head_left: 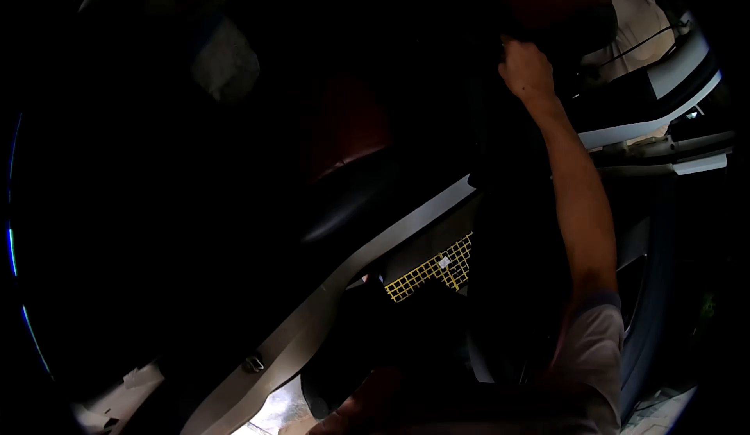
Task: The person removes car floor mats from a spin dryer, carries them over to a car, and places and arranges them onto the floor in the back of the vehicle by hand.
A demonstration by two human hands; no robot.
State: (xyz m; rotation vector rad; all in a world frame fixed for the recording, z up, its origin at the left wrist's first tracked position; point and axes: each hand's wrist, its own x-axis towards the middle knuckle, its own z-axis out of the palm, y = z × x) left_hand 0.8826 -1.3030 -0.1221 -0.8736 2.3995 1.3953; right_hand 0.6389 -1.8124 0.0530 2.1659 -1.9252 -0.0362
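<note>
At the upper right my right hand (527, 68) is closed like a fist at the end of my outstretched arm. Its fingers curl at the top of a long black piece (508, 200) that hangs down below it, flat like a mat or panel; the darkness hides its kind. A dark red seat-like surface (555, 1) is just above the hand. My left hand cannot be made out; deep shadow covers the lower middle and left.
A pale car door sill (406, 228) runs diagonally, with a metal latch loop (254, 363) low on it. Beyond it is a yellow grid (426, 279) on the ground. Another dark red surface (355, 126) shows dimly. White car trim (641, 126) lies at the right.
</note>
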